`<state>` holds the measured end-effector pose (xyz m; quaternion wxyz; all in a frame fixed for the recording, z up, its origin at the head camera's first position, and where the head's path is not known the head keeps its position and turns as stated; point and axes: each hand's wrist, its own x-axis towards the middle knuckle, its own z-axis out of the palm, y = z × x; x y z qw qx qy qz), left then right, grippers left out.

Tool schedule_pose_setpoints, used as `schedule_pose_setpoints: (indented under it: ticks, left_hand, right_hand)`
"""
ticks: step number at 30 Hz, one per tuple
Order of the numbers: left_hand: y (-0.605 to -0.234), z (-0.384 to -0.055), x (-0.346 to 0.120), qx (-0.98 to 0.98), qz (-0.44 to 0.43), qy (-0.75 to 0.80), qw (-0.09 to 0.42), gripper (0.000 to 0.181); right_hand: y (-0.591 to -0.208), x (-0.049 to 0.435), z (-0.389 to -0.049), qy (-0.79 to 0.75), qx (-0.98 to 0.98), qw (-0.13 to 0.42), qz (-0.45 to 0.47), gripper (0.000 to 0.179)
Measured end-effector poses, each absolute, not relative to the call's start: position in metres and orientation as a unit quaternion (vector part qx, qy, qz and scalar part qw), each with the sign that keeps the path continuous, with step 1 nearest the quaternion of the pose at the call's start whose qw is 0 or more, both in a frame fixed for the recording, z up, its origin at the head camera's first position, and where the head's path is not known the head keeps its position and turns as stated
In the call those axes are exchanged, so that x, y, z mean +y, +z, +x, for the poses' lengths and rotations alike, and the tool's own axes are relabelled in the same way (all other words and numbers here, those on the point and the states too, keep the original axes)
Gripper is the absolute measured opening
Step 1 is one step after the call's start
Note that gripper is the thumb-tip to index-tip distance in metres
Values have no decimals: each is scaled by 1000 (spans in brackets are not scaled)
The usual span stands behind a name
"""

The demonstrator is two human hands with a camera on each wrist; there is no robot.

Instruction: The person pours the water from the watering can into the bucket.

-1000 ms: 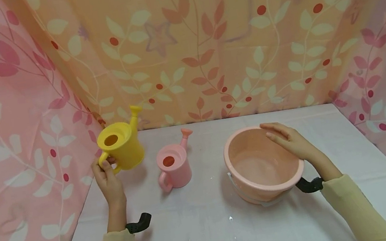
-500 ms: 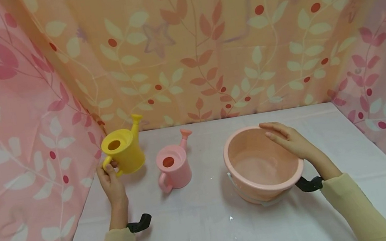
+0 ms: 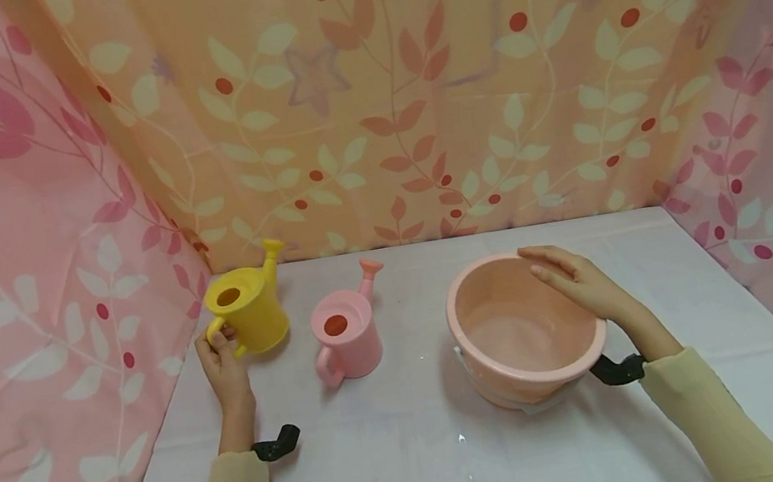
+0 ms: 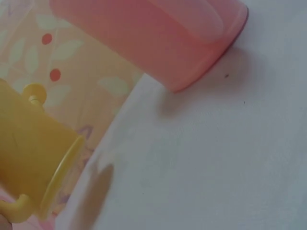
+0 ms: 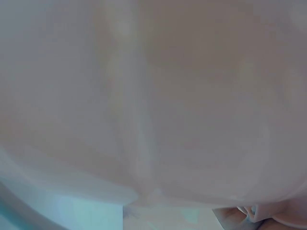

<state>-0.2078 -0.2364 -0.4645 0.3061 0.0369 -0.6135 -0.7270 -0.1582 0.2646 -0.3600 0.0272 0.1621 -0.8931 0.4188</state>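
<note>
My left hand (image 3: 227,376) pinches the handle of a yellow watering can (image 3: 260,316) at the far left of the table. In the left wrist view, the yellow can (image 4: 38,148) shows a gap between its base and its shadow. Just right of it, a pink watering can (image 3: 357,342) stands upright with its spout pointing to the back. Straight fingers of my right hand (image 3: 583,286) rest over the right rim of a peach-pink bucket (image 3: 510,377). The bucket's wall (image 5: 201,120) fills most of the right wrist view, blurred.
Several water drops lie on the white table (image 3: 393,476). Leaf-patterned curtains (image 3: 403,103) stand along the back and both sides. A pale carrying handle (image 3: 537,406) hangs down the bucket's front.
My left hand has lowered the yellow watering can toward the table, with a small shift to the right. The right hand, the bucket and the pink can have stayed in place.
</note>
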Motion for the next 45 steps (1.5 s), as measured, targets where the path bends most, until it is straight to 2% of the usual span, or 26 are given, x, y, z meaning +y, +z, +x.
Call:
schedule_pose_setpoints:
  ticks: [17, 27, 35, 45]
  left_hand:
    - [-479, -212, -245, -621, 65, -728, 283, 27]
    - [-486, -213, -248, -639, 98, -724, 243, 26]
    - [-489, -215, -249, -630, 101, -731, 242, 24]
    - [-490, -213, -251, -631, 110, -725, 252, 29]
  right_hand:
    - [-361, 265, -159, 422, -892, 21, 162, 40]
    - [-360, 264, -159, 420, -893, 24, 161, 40]
    - [-359, 264, -158, 424, -891, 32, 156, 39]
    - [-360, 264, -158, 428, -890, 31, 157, 39]
